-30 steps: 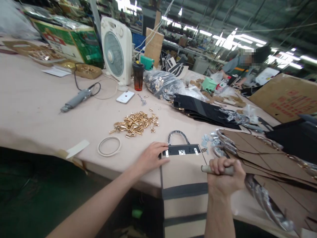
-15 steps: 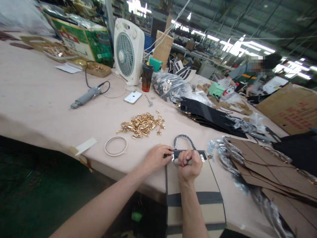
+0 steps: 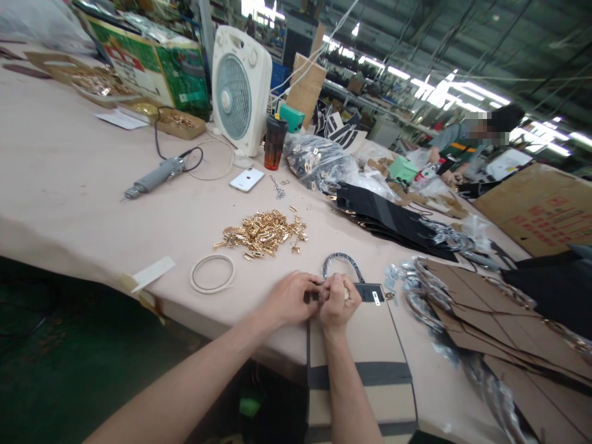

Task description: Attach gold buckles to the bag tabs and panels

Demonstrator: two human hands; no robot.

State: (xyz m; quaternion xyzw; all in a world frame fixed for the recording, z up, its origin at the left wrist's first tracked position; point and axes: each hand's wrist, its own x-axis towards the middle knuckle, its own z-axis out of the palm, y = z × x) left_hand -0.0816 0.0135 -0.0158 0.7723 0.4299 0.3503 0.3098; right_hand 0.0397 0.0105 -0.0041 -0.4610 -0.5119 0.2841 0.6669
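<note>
A beige bag panel (image 3: 365,333) with dark trim hangs over the table's front edge, its top end on the table. A dark handle (image 3: 343,256) in clear wrap arches from that end. My left hand (image 3: 293,299) closes its bent fingers at the panel's top left corner; its fingertips are partly hidden. Right against it, my right hand (image 3: 338,302) is a fist around a pale tool handle (image 3: 346,294), mostly covered, so its kind is unclear. A small white-and-dark fitting (image 3: 376,298) shows near the panel's top right corner.
Gold metal fittings (image 3: 263,233) lie heaped beyond my hands, with a tape roll (image 3: 213,274) to the left. Farther back are a grey electric screwdriver (image 3: 155,177), phone (image 3: 246,179), tumbler (image 3: 275,143) and fan (image 3: 240,92). Brown panels (image 3: 481,296) stack at right; a person (image 3: 467,145) works beyond.
My right fist has moved left across the panel's top, from near its middle to the left corner beside my left hand. My left hand stays at that corner.
</note>
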